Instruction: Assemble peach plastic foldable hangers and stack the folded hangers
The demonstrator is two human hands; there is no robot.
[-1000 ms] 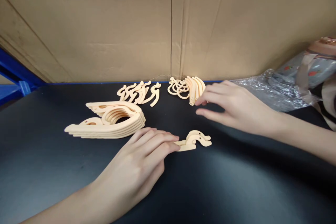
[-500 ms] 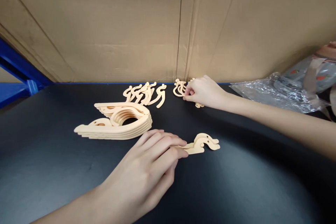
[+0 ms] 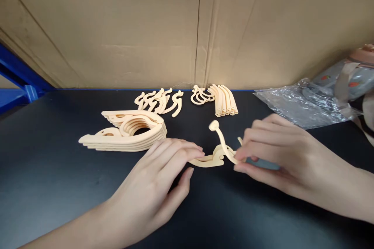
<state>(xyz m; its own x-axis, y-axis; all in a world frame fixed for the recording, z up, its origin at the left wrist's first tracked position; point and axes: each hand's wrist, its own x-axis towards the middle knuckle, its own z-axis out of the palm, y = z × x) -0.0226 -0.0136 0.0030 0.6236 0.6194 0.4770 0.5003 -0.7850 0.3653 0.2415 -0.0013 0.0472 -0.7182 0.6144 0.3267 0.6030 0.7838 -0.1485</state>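
Near the middle of the black table, a pale curved piece [image 3: 209,161] lies with its left end under the fingertips of my left hand [image 3: 157,183]; that hand's thumb is apart from the fingers. My right hand [image 3: 277,155] pinches a thin curved hook [image 3: 222,140] with a round knob, held over the right end of the curved piece. The fingers hide part of the hook. Left of my left hand sits a stack of large pale curved pieces [image 3: 131,146].
Along the back of the black table [image 3: 58,171] lie S-shaped pieces [image 3: 177,103], more hooks [image 3: 198,97] and a row of curved strips [image 3: 224,99]. Clear plastic [image 3: 306,105] and a bag [image 3: 355,72] are at the right, a blue frame [image 3: 17,74] at the left, cardboard [image 3: 117,27] behind.
My right hand has come from the back pile toward me with a hook, over the curved piece. The strips it covered now show. My left thumb has moved away from its fingers.
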